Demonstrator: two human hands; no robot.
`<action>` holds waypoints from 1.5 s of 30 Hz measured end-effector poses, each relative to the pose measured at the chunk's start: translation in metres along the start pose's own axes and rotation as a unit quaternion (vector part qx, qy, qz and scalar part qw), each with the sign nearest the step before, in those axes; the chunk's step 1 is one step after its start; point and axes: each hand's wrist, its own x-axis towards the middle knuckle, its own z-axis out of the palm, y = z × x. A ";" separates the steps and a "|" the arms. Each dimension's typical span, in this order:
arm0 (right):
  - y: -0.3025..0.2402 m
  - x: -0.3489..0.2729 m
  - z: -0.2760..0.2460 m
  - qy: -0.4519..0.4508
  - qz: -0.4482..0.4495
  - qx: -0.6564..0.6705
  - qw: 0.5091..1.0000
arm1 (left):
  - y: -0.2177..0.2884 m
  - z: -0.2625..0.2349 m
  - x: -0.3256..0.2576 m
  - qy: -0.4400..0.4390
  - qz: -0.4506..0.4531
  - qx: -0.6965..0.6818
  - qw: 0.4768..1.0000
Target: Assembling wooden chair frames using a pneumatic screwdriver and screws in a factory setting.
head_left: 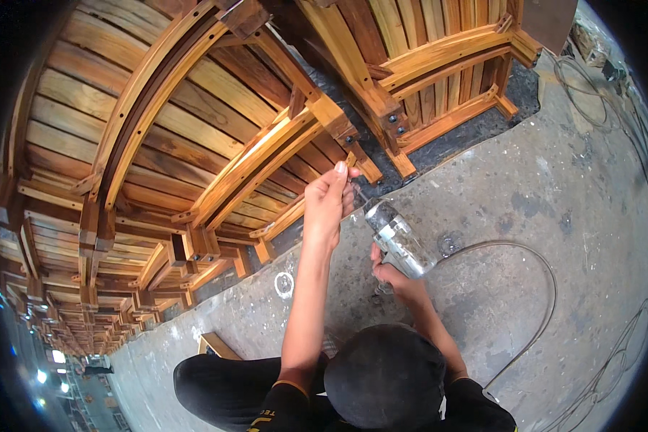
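My right hand [401, 279] grips a power drill [403, 241] with a worn silvery body, tilted up and to the left. From its front a thin bit [361, 193] reaches toward my left hand [327, 196]. The left fingers are closed in a pinch beside the bit, at the lower end of a slatted wooden piece of furniture [324, 115]. What they pinch is too small to make out. Dark bolt heads [350, 140] show in the wooden joint just above. Whether the bit touches anything cannot be seen.
A second slatted wooden piece [439, 65] stands to the right, and a long row of similar frames [86, 288] runs off to the left. From the drill a cable or hose [547, 270] loops across the stained concrete floor [497, 194]. More cables [590, 93] lie at the far right.
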 end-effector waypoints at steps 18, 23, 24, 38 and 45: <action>0.001 0.075 0.020 0.089 -0.053 -0.049 0.993 | 0.001 -0.008 0.084 -0.046 0.045 0.128 0.990; -0.004 0.079 0.018 0.087 -0.081 -0.052 0.992 | 0.002 -0.002 0.085 -0.045 0.043 0.111 0.992; -0.005 0.079 0.017 0.088 -0.081 -0.054 0.991 | 0.002 0.001 0.084 -0.041 0.046 0.113 0.992; -0.006 0.075 0.019 0.066 -0.013 -0.009 0.998 | 0.003 -0.001 0.079 -0.017 0.038 0.131 0.991; 0.000 0.078 0.018 0.075 -0.053 -0.018 0.996 | -0.001 -0.003 0.081 -0.021 0.045 0.127 0.991</action>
